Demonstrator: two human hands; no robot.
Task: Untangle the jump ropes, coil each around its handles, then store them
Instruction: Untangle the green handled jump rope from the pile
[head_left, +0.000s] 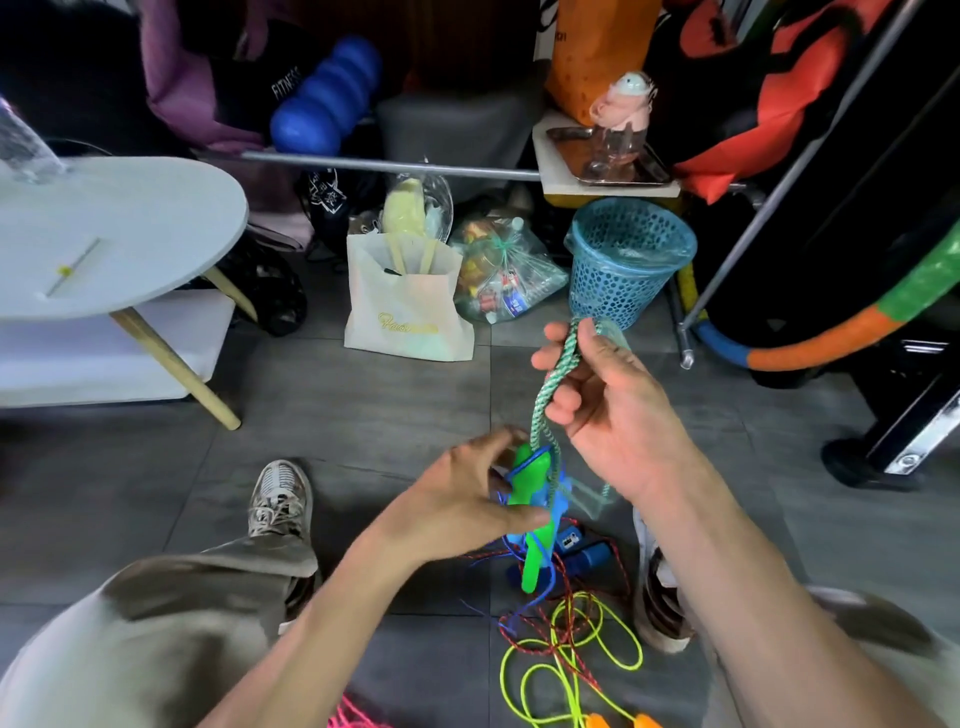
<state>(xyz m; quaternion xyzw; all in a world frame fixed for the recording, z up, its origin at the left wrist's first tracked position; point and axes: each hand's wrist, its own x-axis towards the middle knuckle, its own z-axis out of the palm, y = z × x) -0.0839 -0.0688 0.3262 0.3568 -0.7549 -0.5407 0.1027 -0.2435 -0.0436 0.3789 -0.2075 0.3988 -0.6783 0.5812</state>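
A seated person's right hand (597, 395) pinches a doubled green-white rope (558, 374) taut at twelve o'clock above the green handles (530, 483), which the left hand (467, 499) curls around; winding snugly likely keeps the coil tidy over the tangle on the floor (363, 415).

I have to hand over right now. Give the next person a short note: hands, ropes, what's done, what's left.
Right hand grips a doubled length of the green-white rope, lifted.
Left hand holds the green handles, with blue cord tangled round them.
On the floor between the feet: yellow rope, red rope, blue handles, all still tangled. Pink rope at the bottom edge.
Done: nothing coiled or stored.
Left: free the green rope, coil it, then the rest. The blue basket might serve for storing.
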